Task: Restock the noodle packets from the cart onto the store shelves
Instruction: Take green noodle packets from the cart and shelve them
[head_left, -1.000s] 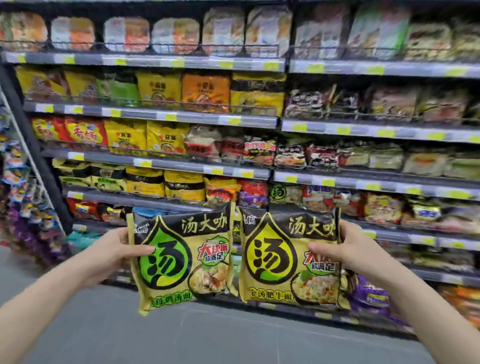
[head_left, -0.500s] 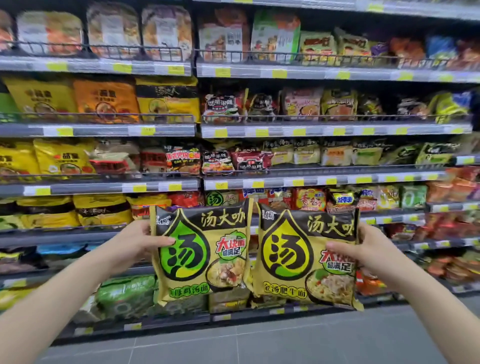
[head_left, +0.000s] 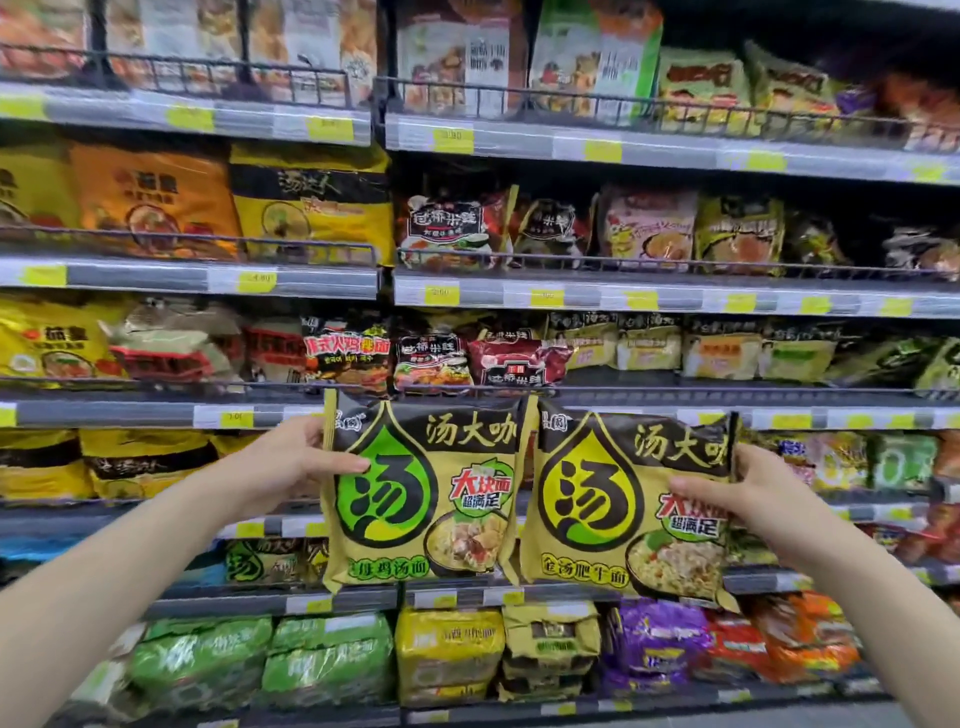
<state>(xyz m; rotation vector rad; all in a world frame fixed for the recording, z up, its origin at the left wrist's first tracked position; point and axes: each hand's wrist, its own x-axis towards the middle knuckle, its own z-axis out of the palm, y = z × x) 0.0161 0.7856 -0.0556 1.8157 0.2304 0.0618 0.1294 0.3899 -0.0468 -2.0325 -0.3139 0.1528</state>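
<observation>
the store shelves (head_left: 291, 278) fill the whole view, grey tiers with wire rails and yellow price tags (head_left: 441, 295), packed with bagged noodles from twelve o'clock down to six. yellow and orange bags sit toward ten o'clock, green multipacks (head_left: 327, 662) at seven o'clock, purple ones (head_left: 657, 642) at five o'clock.

in front of the shelves, just below centre, two noodle packets are held up side by side, upright, their inner edges touching or slightly overlapping. the green-drop packet (head_left: 421, 493) sits toward seven o'clock of centre; the yellow-drop packet (head_left: 623, 504) toward four o'clock. both cover part of the fourth and fifth tiers behind them.

the left hand (head_left: 291, 462) comes in from eight o'clock and pinches the green-drop packet at its left edge, thumb laid across the front, the other fingers hidden behind the bag. the right hand (head_left: 748, 493) comes in from four o'clock and pinches the yellow-drop packet at its right edge, thumb on the front, fingers curled round the back.
</observation>
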